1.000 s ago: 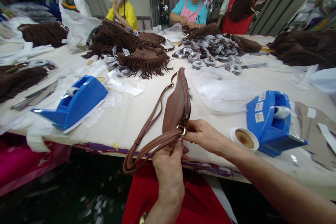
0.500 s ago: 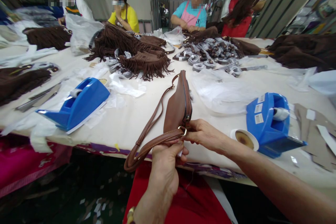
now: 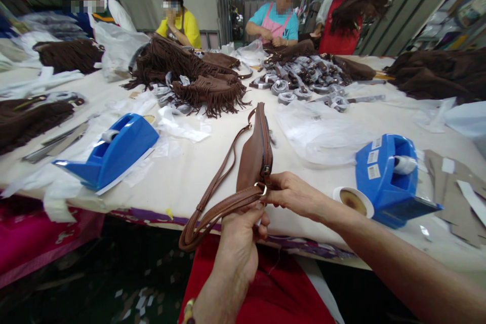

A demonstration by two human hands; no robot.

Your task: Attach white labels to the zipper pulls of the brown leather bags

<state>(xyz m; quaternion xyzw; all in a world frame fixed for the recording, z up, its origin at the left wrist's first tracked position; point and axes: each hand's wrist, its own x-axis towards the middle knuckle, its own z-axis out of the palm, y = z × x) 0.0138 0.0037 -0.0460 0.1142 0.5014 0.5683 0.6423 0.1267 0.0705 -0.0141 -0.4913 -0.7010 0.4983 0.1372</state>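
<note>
Apparently at a strap-end handling step, the left hand point(image 3: 240, 238) grasps the brown strap point(image 3: 224, 208), the right hand point(image 3: 298, 196) pinches the bag point(image 3: 248, 162) beside its metal ring point(image 3: 263, 189), likely needing steadiness next.

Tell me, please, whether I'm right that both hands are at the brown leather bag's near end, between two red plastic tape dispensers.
Not quite: the head view shows blue plastic tape dispensers, not red, flanking the left hand, right hand and brown leather bag. The rest stands.

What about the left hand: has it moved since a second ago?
Yes: the left hand has swung slightly left, its wrist nearer the yellow scrap at the table's edge.
</note>
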